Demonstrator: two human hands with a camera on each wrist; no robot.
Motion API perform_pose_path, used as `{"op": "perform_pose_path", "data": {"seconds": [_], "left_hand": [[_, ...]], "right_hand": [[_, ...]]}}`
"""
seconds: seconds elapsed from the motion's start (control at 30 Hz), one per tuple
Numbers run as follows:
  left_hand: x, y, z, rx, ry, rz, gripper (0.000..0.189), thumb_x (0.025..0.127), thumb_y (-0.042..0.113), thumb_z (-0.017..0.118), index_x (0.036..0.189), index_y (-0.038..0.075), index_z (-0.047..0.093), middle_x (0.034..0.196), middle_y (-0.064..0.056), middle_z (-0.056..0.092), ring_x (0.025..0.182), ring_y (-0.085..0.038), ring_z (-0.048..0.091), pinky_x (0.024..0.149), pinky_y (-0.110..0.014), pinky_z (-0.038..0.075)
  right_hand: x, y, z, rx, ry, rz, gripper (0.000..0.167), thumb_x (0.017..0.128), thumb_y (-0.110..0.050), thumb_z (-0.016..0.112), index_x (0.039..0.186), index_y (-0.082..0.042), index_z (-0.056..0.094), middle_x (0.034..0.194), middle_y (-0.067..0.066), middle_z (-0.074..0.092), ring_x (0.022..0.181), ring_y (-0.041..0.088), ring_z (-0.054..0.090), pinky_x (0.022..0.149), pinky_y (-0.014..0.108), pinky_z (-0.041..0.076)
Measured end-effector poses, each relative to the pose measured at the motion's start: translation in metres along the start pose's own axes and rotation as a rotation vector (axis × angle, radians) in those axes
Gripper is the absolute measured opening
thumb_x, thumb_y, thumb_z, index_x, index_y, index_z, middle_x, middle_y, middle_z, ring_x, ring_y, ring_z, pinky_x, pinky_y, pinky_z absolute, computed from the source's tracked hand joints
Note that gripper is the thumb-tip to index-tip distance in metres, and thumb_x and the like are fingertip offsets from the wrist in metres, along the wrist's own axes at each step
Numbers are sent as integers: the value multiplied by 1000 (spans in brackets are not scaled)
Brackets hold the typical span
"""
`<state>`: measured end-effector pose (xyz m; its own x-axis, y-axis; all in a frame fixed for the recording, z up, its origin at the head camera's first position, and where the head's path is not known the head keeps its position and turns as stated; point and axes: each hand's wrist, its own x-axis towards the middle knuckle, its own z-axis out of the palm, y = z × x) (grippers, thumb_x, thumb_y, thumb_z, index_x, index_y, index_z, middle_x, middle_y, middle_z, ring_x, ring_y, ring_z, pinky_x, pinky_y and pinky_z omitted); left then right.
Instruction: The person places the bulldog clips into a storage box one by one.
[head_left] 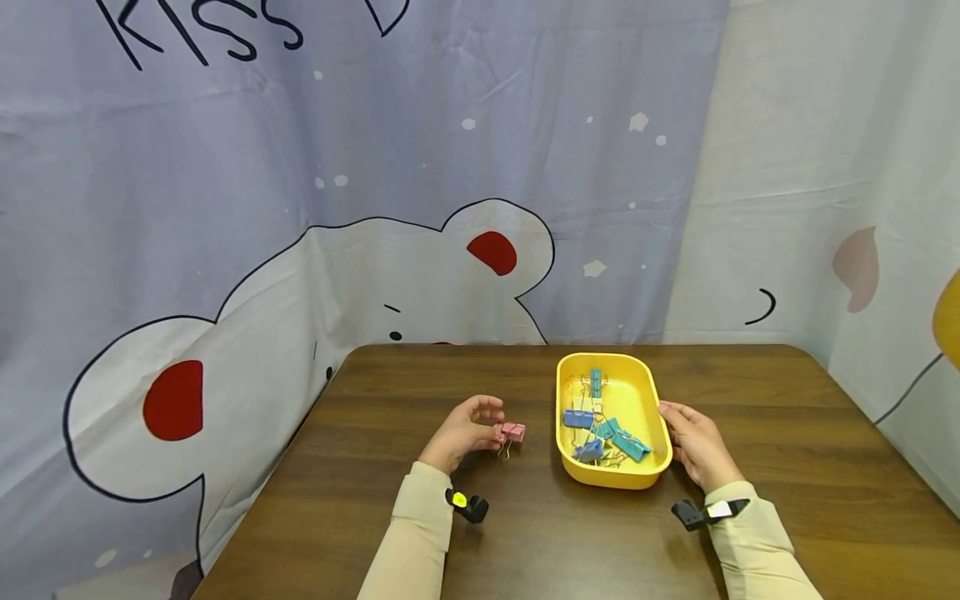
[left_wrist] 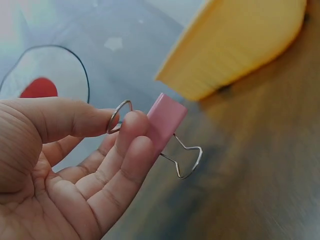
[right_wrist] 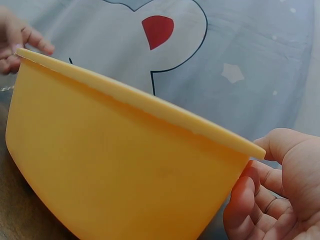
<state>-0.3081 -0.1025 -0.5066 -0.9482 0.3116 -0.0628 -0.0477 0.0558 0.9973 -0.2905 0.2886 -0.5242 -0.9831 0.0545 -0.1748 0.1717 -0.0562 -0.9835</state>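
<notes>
My left hand (head_left: 465, 433) pinches a pink binder clip (head_left: 513, 431) just above the table, left of the yellow tray (head_left: 652, 477). The left wrist view has the thumb at one wire handle and fingertips against the pink body (left_wrist: 168, 119); the other wire handle (left_wrist: 195, 155) sticks out free. My right hand (head_left: 699, 446) grips the tray's right rim, thumb on the edge and fingers curled under it against the outer wall, as the right wrist view shows. Inside the tray lie several binder clips, among them a blue clip (head_left: 578, 418) and a teal clip (head_left: 632, 446).
The brown wooden table (head_left: 360, 500) reaches back to a patterned curtain (head_left: 420, 158) hanging behind it. Toward the tray's far end sits another teal clip (head_left: 596, 383). Each wrist wears a black strap device.
</notes>
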Motion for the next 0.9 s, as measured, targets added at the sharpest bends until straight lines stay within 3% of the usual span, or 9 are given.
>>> {"op": "perform_pose_path", "data": {"seconds": [0.23, 0.5, 0.9], "left_hand": [[5, 33, 12, 26, 12, 49, 47, 86, -13, 70, 128, 5, 59, 130, -28, 54, 86, -20, 66, 80, -36, 62], [17, 67, 32, 32, -3, 84, 45, 86, -10, 72, 126, 9, 61, 127, -23, 58, 86, -20, 67, 81, -34, 61], [35, 88, 76, 35, -31, 113, 46, 88, -13, 67, 126, 11, 61, 120, -17, 60, 89, -23, 67, 81, -36, 62]], "right_hand": [[-1, 1, -1, -21, 7, 6, 66, 103, -41, 57, 149, 4, 38, 104, -10, 65, 89, 5, 65, 74, 28, 59], [-3, 2, -3, -26, -1, 7, 68, 103, -41, 57, 151, 3, 38, 105, -8, 66, 89, 7, 66, 72, 29, 60], [1, 0, -1, -4, 1, -27, 63, 104, -36, 58, 148, 5, 39, 103, -7, 67, 88, 8, 66, 71, 29, 60]]}}
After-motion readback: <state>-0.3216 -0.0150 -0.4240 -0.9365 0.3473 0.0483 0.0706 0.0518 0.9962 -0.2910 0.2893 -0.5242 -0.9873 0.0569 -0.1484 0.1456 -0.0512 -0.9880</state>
